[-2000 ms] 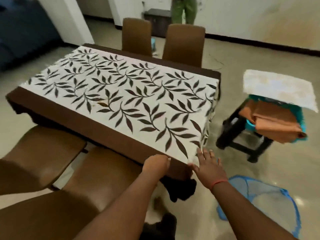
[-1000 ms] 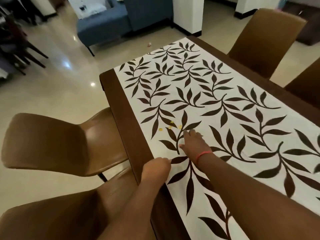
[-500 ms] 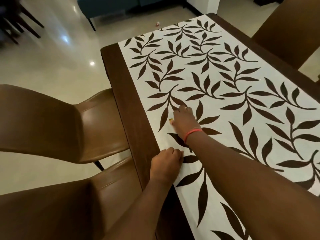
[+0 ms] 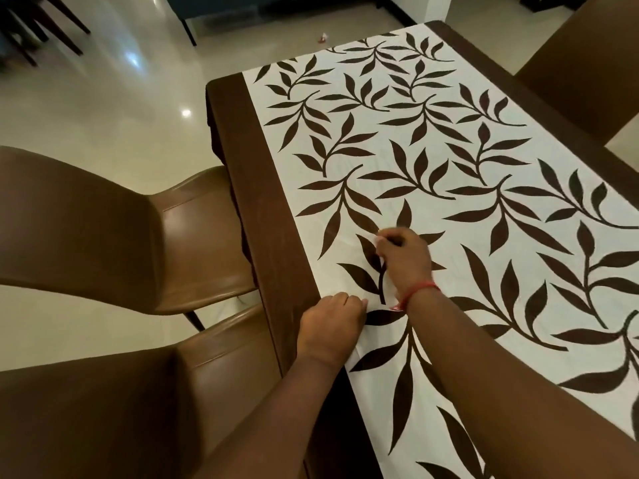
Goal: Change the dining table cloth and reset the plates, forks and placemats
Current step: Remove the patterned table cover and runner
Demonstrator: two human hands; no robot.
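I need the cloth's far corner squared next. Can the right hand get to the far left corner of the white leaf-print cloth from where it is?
Probably yes. The right hand rests mid-cloth, and the white leaf-print cloth shows nothing lying between it and that corner. It may call for leaning forward.

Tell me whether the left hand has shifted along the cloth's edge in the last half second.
No. The left hand stays at the white cloth edge beside the same dark leaf, by the brown border.

White, brown-leafed table cloth [image 4: 397, 140]
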